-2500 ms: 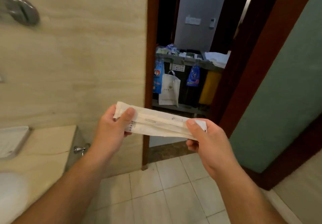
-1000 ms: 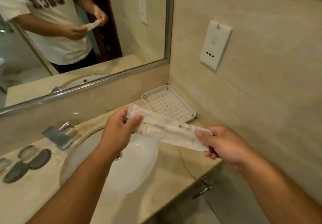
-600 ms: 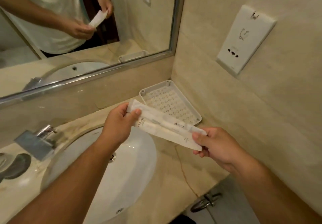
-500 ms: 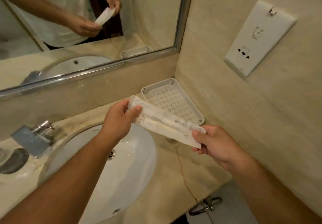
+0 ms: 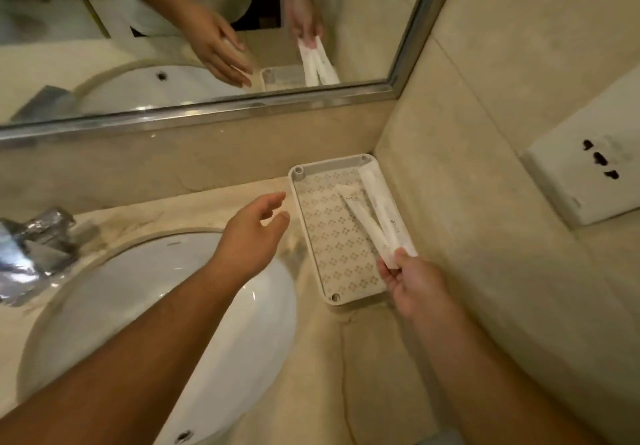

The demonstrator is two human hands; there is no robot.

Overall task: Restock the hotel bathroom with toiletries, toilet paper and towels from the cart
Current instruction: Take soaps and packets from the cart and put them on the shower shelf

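Note:
Two long white wrapped toiletry packets (image 5: 375, 214) lie fanned apart over the right side of a white perforated tray (image 5: 329, 233) in the counter's back right corner. My right hand (image 5: 414, 282) pinches their near ends at the tray's front right edge. My left hand (image 5: 251, 235) hovers just left of the tray with relaxed fingers and holds nothing.
A white oval sink (image 5: 166, 327) is set in the beige marble counter (image 5: 363, 358), with a chrome faucet (image 5: 31, 247) at the left. A framed mirror (image 5: 207, 29) spans the back wall. A white wall socket (image 5: 588, 160) sits on the right wall above the tray.
My left hand has let go of the packets and drawn back to the left. My right hand has lowered the packets into the tray, where they now spread apart.

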